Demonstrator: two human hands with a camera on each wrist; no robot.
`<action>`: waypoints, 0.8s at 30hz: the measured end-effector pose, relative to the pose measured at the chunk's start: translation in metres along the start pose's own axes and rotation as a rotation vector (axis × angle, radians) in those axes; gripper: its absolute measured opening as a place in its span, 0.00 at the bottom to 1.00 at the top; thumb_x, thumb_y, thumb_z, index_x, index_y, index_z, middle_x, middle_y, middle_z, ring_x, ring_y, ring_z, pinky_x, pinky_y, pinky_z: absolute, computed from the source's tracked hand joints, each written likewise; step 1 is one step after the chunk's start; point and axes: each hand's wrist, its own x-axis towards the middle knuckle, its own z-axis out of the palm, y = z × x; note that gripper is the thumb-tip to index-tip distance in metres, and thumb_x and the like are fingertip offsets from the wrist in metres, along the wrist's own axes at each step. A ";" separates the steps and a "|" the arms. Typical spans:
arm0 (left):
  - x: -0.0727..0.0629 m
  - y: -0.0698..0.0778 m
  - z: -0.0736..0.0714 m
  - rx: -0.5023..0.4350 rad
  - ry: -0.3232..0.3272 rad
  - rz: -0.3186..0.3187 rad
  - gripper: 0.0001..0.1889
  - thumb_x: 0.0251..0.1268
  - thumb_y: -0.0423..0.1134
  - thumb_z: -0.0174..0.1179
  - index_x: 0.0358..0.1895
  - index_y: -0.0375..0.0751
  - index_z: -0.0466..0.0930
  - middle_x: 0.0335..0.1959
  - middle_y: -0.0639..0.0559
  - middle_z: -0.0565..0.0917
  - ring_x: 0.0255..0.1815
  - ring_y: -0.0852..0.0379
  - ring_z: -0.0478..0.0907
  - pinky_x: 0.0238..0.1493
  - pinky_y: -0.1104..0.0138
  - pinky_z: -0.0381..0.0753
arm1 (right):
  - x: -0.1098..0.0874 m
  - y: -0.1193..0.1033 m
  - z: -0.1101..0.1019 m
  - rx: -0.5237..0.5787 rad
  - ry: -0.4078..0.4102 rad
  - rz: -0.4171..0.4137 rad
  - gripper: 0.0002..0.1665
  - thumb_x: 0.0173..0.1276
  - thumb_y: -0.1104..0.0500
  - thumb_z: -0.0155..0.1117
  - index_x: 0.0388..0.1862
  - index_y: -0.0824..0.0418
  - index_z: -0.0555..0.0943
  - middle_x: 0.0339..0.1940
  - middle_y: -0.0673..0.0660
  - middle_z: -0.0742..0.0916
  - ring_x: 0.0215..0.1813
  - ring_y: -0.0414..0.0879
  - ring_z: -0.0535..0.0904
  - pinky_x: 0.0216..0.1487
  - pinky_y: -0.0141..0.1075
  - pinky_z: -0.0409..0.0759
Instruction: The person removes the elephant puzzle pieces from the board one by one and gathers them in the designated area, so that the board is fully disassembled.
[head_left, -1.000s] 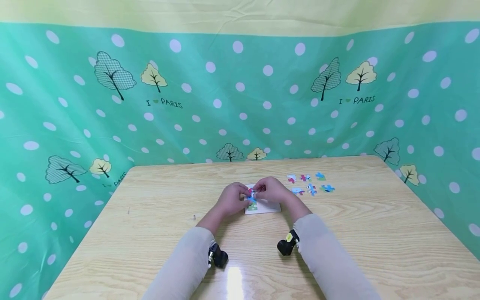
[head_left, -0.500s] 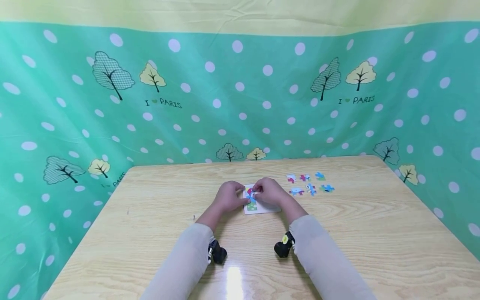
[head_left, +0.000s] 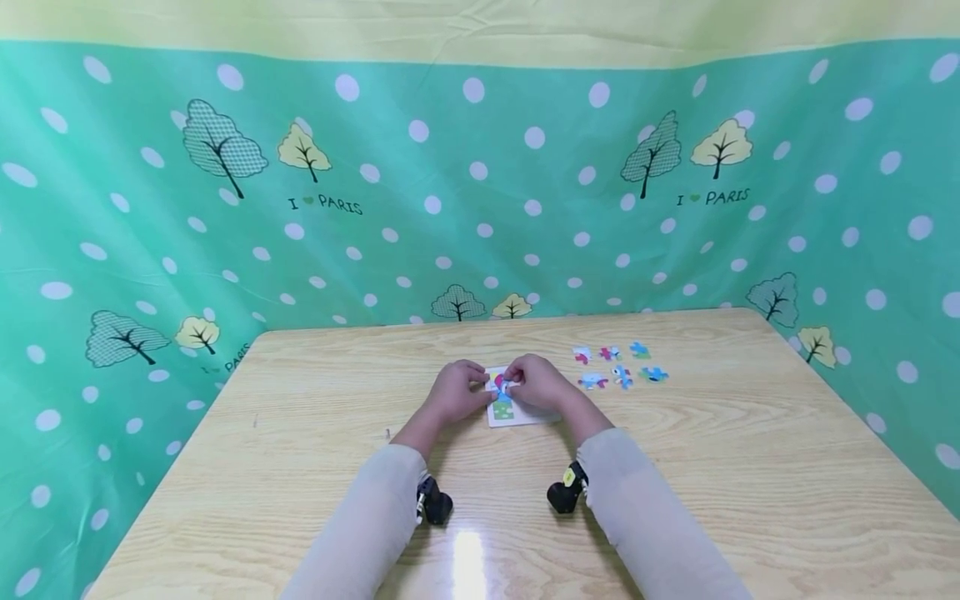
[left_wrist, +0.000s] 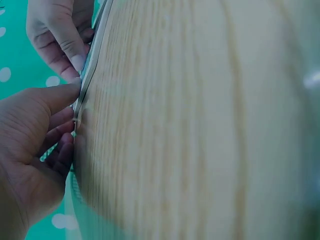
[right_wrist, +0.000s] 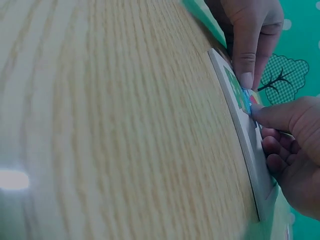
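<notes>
A white puzzle tray point(head_left: 536, 416) lies on the table between both hands. Its left side carries fitted picture pieces, with a green piece point(head_left: 503, 410) at the near end. The left hand point(head_left: 453, 393) holds the tray's left edge, its thumb resting by the pieces. With thumb and index finger the right hand point(head_left: 538, 383) pinches a blue puzzle piece point(head_left: 505, 389) beside a red and yellow part of the picture. In the right wrist view, the thumb of the right hand point(right_wrist: 295, 145) touches that piece at the tray point(right_wrist: 254, 155). Fingers partly hide the piece's outline.
Several loose puzzle pieces point(head_left: 622, 377) lie in two rows to the right of the tray. A tiny object point(head_left: 387, 433) is on the wooden table point(head_left: 300, 500) left of the left forearm. A green dotted curtain point(head_left: 480, 208) hangs behind the table.
The left hand has shifted slightly left, its fingers drawing back from the pieces to the tray's edge. The right hand stays at the blue piece, which sits flatter in line with the others.
</notes>
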 end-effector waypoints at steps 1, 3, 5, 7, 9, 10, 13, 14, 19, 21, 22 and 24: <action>0.000 0.000 0.000 0.002 0.001 0.001 0.19 0.64 0.38 0.74 0.51 0.27 0.87 0.56 0.38 0.85 0.62 0.38 0.78 0.70 0.48 0.72 | 0.000 0.000 0.000 0.005 0.000 0.003 0.09 0.68 0.69 0.69 0.47 0.67 0.84 0.39 0.55 0.82 0.45 0.48 0.77 0.56 0.43 0.79; 0.000 0.001 0.000 0.004 0.000 -0.007 0.19 0.64 0.39 0.74 0.52 0.27 0.87 0.56 0.37 0.84 0.63 0.38 0.78 0.71 0.49 0.71 | -0.001 -0.001 0.001 0.017 0.004 0.012 0.09 0.68 0.69 0.69 0.47 0.66 0.84 0.40 0.55 0.82 0.45 0.48 0.77 0.56 0.43 0.79; -0.001 0.002 -0.001 0.006 -0.001 -0.014 0.20 0.64 0.39 0.74 0.53 0.28 0.86 0.57 0.37 0.84 0.63 0.38 0.77 0.71 0.49 0.70 | -0.001 -0.001 0.001 0.024 0.010 0.013 0.07 0.69 0.69 0.68 0.45 0.65 0.84 0.40 0.55 0.83 0.44 0.47 0.77 0.55 0.42 0.80; -0.001 0.002 -0.001 0.011 0.001 -0.020 0.20 0.63 0.39 0.74 0.53 0.28 0.86 0.58 0.37 0.84 0.64 0.38 0.77 0.72 0.48 0.70 | -0.001 -0.002 0.001 0.030 0.014 0.009 0.06 0.69 0.70 0.68 0.43 0.64 0.84 0.40 0.54 0.84 0.44 0.47 0.78 0.54 0.42 0.80; -0.001 0.003 -0.001 0.014 0.001 -0.023 0.20 0.63 0.39 0.74 0.53 0.28 0.86 0.57 0.37 0.84 0.64 0.38 0.77 0.71 0.48 0.70 | -0.001 -0.002 0.002 0.026 0.020 0.000 0.06 0.68 0.70 0.67 0.42 0.64 0.84 0.39 0.54 0.84 0.43 0.47 0.78 0.54 0.42 0.80; -0.001 0.003 -0.002 0.016 0.001 -0.024 0.20 0.63 0.39 0.74 0.53 0.29 0.86 0.58 0.38 0.84 0.64 0.38 0.77 0.71 0.49 0.70 | -0.001 -0.003 0.002 0.024 0.022 -0.003 0.06 0.68 0.71 0.67 0.42 0.63 0.84 0.39 0.54 0.85 0.43 0.47 0.79 0.53 0.41 0.80; -0.001 0.003 -0.002 0.014 -0.002 -0.022 0.20 0.63 0.39 0.74 0.53 0.29 0.86 0.57 0.37 0.84 0.63 0.38 0.77 0.71 0.48 0.70 | 0.000 -0.003 0.003 0.029 0.030 0.004 0.08 0.68 0.70 0.68 0.45 0.64 0.83 0.39 0.54 0.84 0.44 0.47 0.78 0.53 0.40 0.80; -0.002 0.003 -0.002 0.011 -0.003 -0.022 0.20 0.63 0.39 0.74 0.53 0.29 0.86 0.57 0.37 0.84 0.63 0.38 0.77 0.71 0.48 0.70 | 0.000 -0.003 0.003 0.033 0.033 0.012 0.10 0.68 0.70 0.68 0.47 0.65 0.82 0.39 0.54 0.83 0.43 0.47 0.78 0.53 0.40 0.80; -0.002 0.003 -0.002 0.014 -0.004 -0.015 0.20 0.63 0.39 0.74 0.53 0.29 0.87 0.57 0.37 0.84 0.63 0.38 0.77 0.71 0.49 0.70 | 0.002 -0.001 0.003 0.038 0.043 0.046 0.16 0.69 0.66 0.71 0.53 0.67 0.81 0.38 0.54 0.82 0.42 0.46 0.77 0.52 0.39 0.80; -0.002 0.003 -0.002 0.021 -0.004 -0.014 0.19 0.63 0.39 0.74 0.53 0.29 0.87 0.57 0.38 0.84 0.63 0.38 0.77 0.70 0.49 0.71 | 0.003 -0.001 0.002 0.034 0.045 0.052 0.16 0.69 0.66 0.71 0.53 0.68 0.81 0.37 0.54 0.82 0.42 0.46 0.77 0.51 0.39 0.80; -0.002 0.003 -0.002 0.021 -0.006 -0.017 0.20 0.63 0.39 0.74 0.53 0.29 0.87 0.57 0.38 0.84 0.63 0.38 0.77 0.71 0.49 0.71 | 0.004 -0.001 0.002 0.032 0.046 0.053 0.15 0.69 0.66 0.71 0.53 0.68 0.82 0.37 0.54 0.82 0.42 0.46 0.77 0.51 0.39 0.80; -0.002 0.003 -0.002 0.027 -0.005 -0.018 0.20 0.63 0.39 0.74 0.53 0.29 0.87 0.57 0.38 0.84 0.63 0.38 0.77 0.70 0.49 0.71 | 0.004 -0.001 0.002 0.029 0.048 0.055 0.15 0.69 0.66 0.71 0.52 0.68 0.82 0.37 0.54 0.82 0.42 0.46 0.77 0.51 0.38 0.80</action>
